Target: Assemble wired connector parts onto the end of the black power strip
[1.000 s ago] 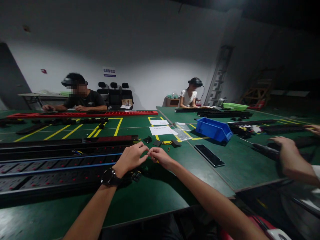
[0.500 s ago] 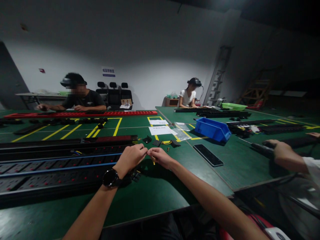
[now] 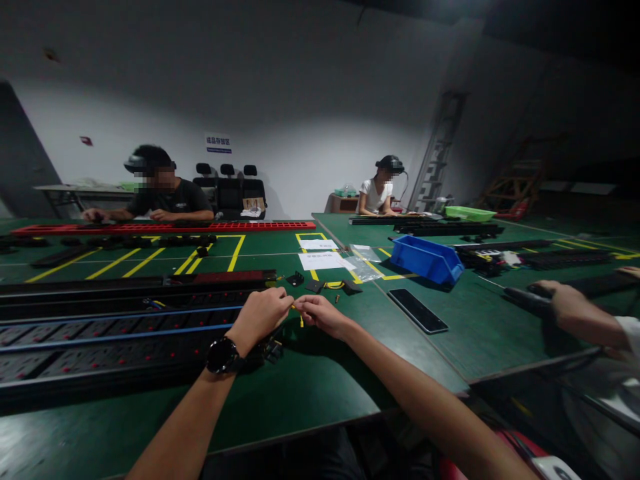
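My left hand, with a dark watch on its wrist, is closed in a pinch over the right end of the long black socket strips. Its fingertips almost meet those of my right hand, which is pinched as well. A thin yellow piece hangs down between the hands, at my right fingertips. What my left fingers hold is too small to make out. Just beyond lie black brackets, a yellow wire and a small brass-coloured part. Below my left hand is a small black connector.
Right of my hands lie a phone and a blue bin. White papers and a red rail are farther back. Two people sit across the table; another person's hand rests by a dark tool at the right.
The yellow piece between my hands has shifted slightly left and hangs more upright. My hands stay nearly in place, and the hand at the far right has moved a little.
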`<state>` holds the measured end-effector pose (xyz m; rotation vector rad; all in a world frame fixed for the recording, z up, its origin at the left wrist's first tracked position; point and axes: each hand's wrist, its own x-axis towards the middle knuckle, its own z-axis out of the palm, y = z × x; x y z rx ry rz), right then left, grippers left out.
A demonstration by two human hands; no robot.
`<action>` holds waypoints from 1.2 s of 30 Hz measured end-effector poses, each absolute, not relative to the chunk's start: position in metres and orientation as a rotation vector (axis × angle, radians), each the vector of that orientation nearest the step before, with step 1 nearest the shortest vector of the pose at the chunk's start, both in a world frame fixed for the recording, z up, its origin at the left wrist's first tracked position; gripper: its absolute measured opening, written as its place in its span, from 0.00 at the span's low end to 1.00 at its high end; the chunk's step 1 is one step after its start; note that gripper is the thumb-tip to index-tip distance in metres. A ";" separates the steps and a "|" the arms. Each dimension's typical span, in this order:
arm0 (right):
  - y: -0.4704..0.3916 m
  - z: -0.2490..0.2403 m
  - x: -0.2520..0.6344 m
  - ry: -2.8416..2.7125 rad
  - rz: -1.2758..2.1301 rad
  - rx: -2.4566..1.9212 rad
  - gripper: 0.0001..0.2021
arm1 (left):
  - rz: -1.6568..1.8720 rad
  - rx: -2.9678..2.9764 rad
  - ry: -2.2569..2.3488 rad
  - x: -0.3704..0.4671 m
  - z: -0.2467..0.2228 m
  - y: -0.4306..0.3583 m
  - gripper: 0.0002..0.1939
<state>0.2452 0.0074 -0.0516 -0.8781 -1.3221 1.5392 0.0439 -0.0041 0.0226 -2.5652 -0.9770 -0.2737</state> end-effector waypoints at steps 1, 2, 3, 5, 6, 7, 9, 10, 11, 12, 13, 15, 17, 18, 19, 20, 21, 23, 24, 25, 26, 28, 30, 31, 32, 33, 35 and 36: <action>0.007 -0.052 0.245 -1.319 1.544 -0.883 0.19 | -0.282 -2.566 -0.987 0.043 0.023 -0.004 0.09; 0.007 -0.052 0.245 -1.313 1.549 -0.886 0.19 | -0.291 -2.567 -1.000 0.042 0.023 -0.004 0.10; 0.007 -0.052 0.245 -1.305 1.551 -0.889 0.19 | -0.301 -2.570 -1.016 0.041 0.023 -0.003 0.10; 0.008 -0.052 0.245 -1.277 1.546 -0.899 0.19 | -0.322 -2.575 -1.060 0.038 0.024 -0.003 0.10; 0.008 -0.052 0.245 -1.258 1.541 -0.904 0.19 | -0.333 -2.576 -1.090 0.036 0.025 -0.002 0.10; 0.008 -0.052 0.245 -1.238 1.537 -0.908 0.19 | -0.346 -2.574 -1.129 0.034 0.026 -0.002 0.11; 0.008 -0.051 0.245 -1.203 1.534 -0.913 0.19 | -0.372 -2.558 -1.225 0.029 0.029 -0.001 0.11; 0.008 -0.051 0.245 -1.191 1.537 -0.915 0.19 | -0.383 -2.546 -1.278 0.026 0.030 0.000 0.11; 0.008 -0.051 0.245 -1.184 1.539 -0.915 0.19 | -0.391 -2.534 -1.329 0.023 0.031 0.001 0.12; 0.007 -0.050 0.245 -1.180 1.541 -0.914 0.19 | -0.397 -2.524 -1.374 0.020 0.033 0.002 0.12; 0.007 -0.050 0.245 -1.181 1.542 -0.912 0.19 | -0.400 -2.516 -1.414 0.017 0.034 0.003 0.12; 0.006 -0.050 0.245 -1.184 1.544 -0.913 0.18 | -0.398 -2.510 -1.490 0.011 0.036 0.005 0.12; 0.006 -0.049 0.245 -1.191 1.541 -0.922 0.18 | -0.379 -2.524 -1.559 0.006 0.039 0.006 0.12; 0.005 -0.049 0.245 -1.194 1.538 -0.927 0.18 | -0.367 -2.537 -1.589 0.004 0.041 0.006 0.12; 0.005 -0.049 0.245 -1.196 1.534 -0.930 0.18 | -0.356 -2.550 -1.615 0.002 0.043 0.006 0.12; 0.005 -0.048 0.245 -1.197 1.531 -0.930 0.18 | -0.346 -2.562 -1.637 0.001 0.044 0.006 0.12; 0.005 -0.048 0.245 -1.198 1.532 -0.928 0.18 | -0.338 -2.572 -1.656 -0.001 0.046 0.005 0.13; 0.005 -0.048 0.245 -1.197 1.536 -0.925 0.18 | -0.328 -2.586 -1.691 -0.003 0.048 0.005 0.14; 0.005 -0.048 0.245 -1.197 1.539 -0.924 0.18 | -0.325 -2.594 -1.700 -0.004 0.048 0.006 0.14; 0.005 -0.048 0.245 -1.199 1.542 -0.925 0.18 | -0.323 -2.603 -1.703 -0.005 0.049 0.006 0.14; 0.005 -0.049 0.245 -1.202 1.542 -0.924 0.18 | -0.324 -2.611 -1.703 -0.006 0.048 0.007 0.14; 0.005 -0.049 0.245 -1.207 1.542 -0.921 0.18 | -0.325 -2.624 -1.709 -0.006 0.048 0.008 0.15; 0.005 -0.049 0.245 -1.210 1.544 -0.919 0.18 | -0.321 -2.632 -1.721 -0.006 0.047 0.008 0.16; 0.005 -0.048 0.245 -1.209 1.546 -0.918 0.18 | -0.314 -2.637 -1.727 -0.006 0.047 0.008 0.16; 0.005 -0.048 0.245 -1.209 1.549 -0.918 0.18 | -0.306 -2.638 -1.731 -0.006 0.047 0.008 0.16; 0.004 -0.048 0.245 -1.211 1.551 -0.918 0.18 | -0.296 -2.639 -1.734 -0.005 0.048 0.008 0.17; 0.004 -0.048 0.245 -1.217 1.555 -0.918 0.18 | -0.277 -2.640 -1.744 -0.005 0.049 0.007 0.16; 0.004 -0.048 0.245 -1.220 1.556 -0.922 0.19 | -0.270 -2.640 -1.754 -0.004 0.049 0.007 0.16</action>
